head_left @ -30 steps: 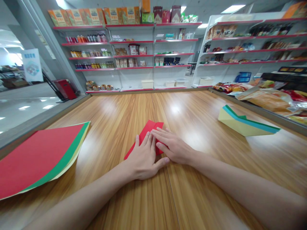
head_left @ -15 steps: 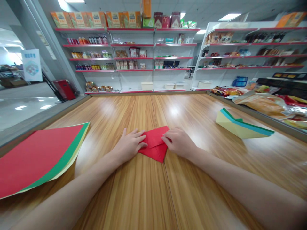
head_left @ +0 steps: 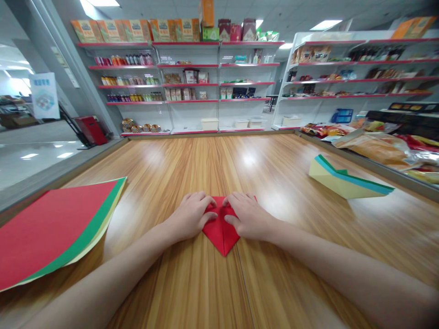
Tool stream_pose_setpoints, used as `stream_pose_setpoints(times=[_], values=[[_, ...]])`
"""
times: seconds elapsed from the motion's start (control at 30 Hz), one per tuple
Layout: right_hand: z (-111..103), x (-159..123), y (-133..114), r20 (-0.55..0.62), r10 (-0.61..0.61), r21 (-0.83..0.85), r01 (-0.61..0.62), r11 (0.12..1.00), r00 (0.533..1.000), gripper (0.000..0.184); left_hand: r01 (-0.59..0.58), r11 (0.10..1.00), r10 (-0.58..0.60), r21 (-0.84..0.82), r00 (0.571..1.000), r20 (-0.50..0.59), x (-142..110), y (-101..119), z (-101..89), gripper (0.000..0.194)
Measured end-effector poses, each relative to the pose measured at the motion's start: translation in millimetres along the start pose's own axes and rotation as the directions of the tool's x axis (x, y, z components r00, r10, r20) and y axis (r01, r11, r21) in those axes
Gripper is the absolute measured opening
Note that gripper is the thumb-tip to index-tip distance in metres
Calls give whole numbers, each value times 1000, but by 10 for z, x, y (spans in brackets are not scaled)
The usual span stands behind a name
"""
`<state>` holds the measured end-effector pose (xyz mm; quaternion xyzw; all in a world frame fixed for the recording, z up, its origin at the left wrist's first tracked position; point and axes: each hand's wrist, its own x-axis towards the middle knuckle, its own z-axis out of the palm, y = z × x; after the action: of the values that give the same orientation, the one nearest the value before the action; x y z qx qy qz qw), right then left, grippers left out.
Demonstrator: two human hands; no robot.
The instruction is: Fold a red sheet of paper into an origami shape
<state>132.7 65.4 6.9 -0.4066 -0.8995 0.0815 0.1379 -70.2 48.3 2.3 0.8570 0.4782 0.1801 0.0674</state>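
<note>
Curling our L hand (head_left: 192, 217) & R hand (head_left: 252, 218) over the red paper (head_left: 223, 242), just below mid-frame; can't tell if they're pinching. It's folded to a pt. toward us; folds left, can't tell. Paper stack (head_left: 51, 224) lower L, boat-shaped paper (head_left: 328, 179) mid-R.

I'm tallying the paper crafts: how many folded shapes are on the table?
2. The red folded paper lies under the left hand and right hand; the yellow, blue and green boat is farther right. The hands could hide another.
</note>
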Motion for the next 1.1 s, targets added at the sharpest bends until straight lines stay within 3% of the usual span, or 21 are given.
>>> stream_pose_setpoints(times=[0.17, 0.33, 0.5, 0.63, 0.73, 0.9, 1.1], values=[[-1, -14, -15, -57, 5, 32, -3, 999, 998, 5, 107, 989, -106, -104, 994, 23, 35, -8, -64, 14], [-1, -4, 0, -123, -39, 113, 53, 992, 992, 4, 274, 940, -249, -200, 958, 142, 74, -170, -175, 34], [3, 2, 25, -163, -36, 162, 62, 985, 986, 2, 258, 930, -218, -260, 960, 176, 44, -432, -247, 41], [19, 2, 69, -168, -20, 179, 51, 982, 986, 3, 172, 970, -148, -171, 978, 147, 34, -497, -264, 41], [30, 4, 113, -169, -15, 178, 46, 983, 986, 2, 154, 981, -141, -116, 984, 111, 41, -390, -256, 37], [30, 0, 101, -172, -16, 152, 42, 987, 985, 2, 102, 993, -100, -50, 994, 47, 50, -34, -210, 18], [19, 2, -16, -174, -65, 108, 84, 991, 983, 20, 240, 966, -236, -94, 970, 53, 62, 185, -177, 20]])
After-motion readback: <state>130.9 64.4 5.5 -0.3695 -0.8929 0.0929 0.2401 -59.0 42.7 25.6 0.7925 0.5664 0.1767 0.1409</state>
